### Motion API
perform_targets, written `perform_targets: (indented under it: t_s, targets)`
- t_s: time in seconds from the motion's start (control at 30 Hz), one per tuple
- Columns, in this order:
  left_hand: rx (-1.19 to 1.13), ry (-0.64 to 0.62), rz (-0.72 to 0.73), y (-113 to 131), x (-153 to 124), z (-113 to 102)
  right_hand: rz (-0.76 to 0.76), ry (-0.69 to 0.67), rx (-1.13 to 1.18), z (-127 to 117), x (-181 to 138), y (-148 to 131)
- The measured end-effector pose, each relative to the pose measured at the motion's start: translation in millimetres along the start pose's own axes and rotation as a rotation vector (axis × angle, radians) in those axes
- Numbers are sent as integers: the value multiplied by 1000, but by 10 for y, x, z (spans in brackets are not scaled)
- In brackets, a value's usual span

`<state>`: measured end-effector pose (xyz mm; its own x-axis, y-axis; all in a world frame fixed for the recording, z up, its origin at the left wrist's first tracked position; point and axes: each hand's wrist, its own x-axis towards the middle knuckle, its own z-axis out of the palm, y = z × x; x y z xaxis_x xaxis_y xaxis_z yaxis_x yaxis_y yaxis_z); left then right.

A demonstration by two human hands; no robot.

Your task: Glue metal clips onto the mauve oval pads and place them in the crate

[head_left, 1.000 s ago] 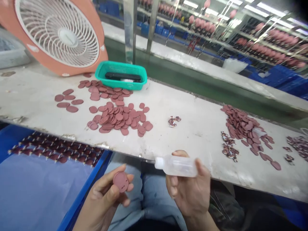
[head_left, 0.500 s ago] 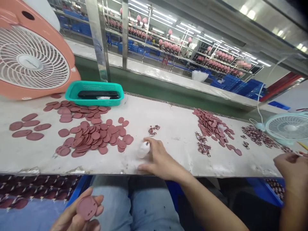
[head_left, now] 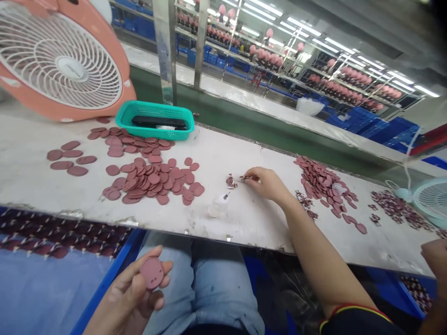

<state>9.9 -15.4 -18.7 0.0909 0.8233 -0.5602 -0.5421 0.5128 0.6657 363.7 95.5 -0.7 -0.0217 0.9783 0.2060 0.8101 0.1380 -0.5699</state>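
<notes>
My left hand [head_left: 134, 291] is low over my lap, its fingers closed on a round maroon disc [head_left: 152, 273] with small holes. My right hand [head_left: 266, 183] reaches out onto the white workbench [head_left: 244, 218], fingertips pinching at a small piece in the little heap of dark patterned bits [head_left: 231, 181]. A small clear squeeze bottle [head_left: 218, 206] stands on the bench just left of my right forearm, nothing touching it. A large spread of maroon discs [head_left: 153, 179] lies to the left of the bottle.
A teal basket [head_left: 155, 120] holding a dark object sits at the back, beside an orange fan [head_left: 63, 65]. Another disc pile [head_left: 323, 181] and small bits lie to the right, near a small fan [head_left: 431, 200]. Another person's hand [head_left: 435, 256] shows at the right edge. A blue tray [head_left: 52, 260] of finished parts is lower left.
My right hand set the squeeze bottle on the bench, let go of it, and moved farther out to the small heap of bits. My left hand kept the disc.
</notes>
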Motion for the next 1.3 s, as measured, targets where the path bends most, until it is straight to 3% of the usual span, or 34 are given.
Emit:
perform_targets:
  t_s: [0.1,0.17,0.3,0.4,0.5,0.7,1.3]
  targets:
    - [15,12,-29,9,-87,39,38,148,140,0,-386,-285]
    - [34,4,-45,22,-144,78,33,156,264,72,-665,-616]
    - [67,-25,-69,20,-187,107,4,-123,782,327,-1060,-1338]
    - [79,-155,-91,-11,-154,44,-73,-189,806,494,-1146,-1625]
    - [106,-264,-86,-28,-129,-21,-160,-135,746,579,-1141,-1673]
    - [112,-312,-47,-13,-141,5,-184,-160,698,628,-1124,-1655]
    - [36,-245,-101,-45,-165,-31,-404,-160,543,579,-1086,-1704]
